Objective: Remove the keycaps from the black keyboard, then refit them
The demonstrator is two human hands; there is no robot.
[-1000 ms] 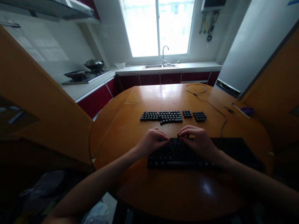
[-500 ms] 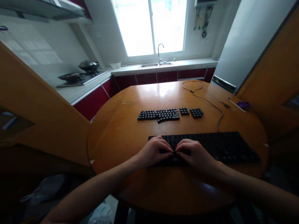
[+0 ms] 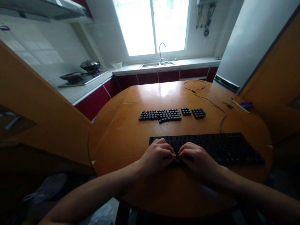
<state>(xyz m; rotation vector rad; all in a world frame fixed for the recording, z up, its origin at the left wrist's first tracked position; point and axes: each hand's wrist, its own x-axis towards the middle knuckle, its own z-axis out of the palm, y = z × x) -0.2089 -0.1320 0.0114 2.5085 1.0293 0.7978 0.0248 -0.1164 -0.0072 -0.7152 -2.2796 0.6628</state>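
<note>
A black keyboard (image 3: 222, 147) lies near the front edge of the wooden table, its dark surface too dim to make out in detail. Over its left half, my left hand (image 3: 158, 154) has thumb and fingers drawn together in a pinch at the keys. Facing it, my right hand (image 3: 197, 156) pinches the same way, its fingertips just right of the left ones. Whatever sits between the fingertips is hidden. Beyond the keyboard, loose black keycaps (image 3: 168, 114) are laid out in keyboard order, with smaller keycap blocks (image 3: 198, 113) to the right.
From the keyboard's back edge a cable (image 3: 214, 105) runs to a loop on the round table (image 3: 117, 134). A thin white stick (image 3: 239, 105), a small dark tool (image 3: 229, 106) and a purple cloth (image 3: 247, 105) lie at the right. A sink (image 3: 150, 65) stands behind.
Both hands stay pinched at the keyboard, with only a slight shift of the fingers. The whole view has moved a little.
</note>
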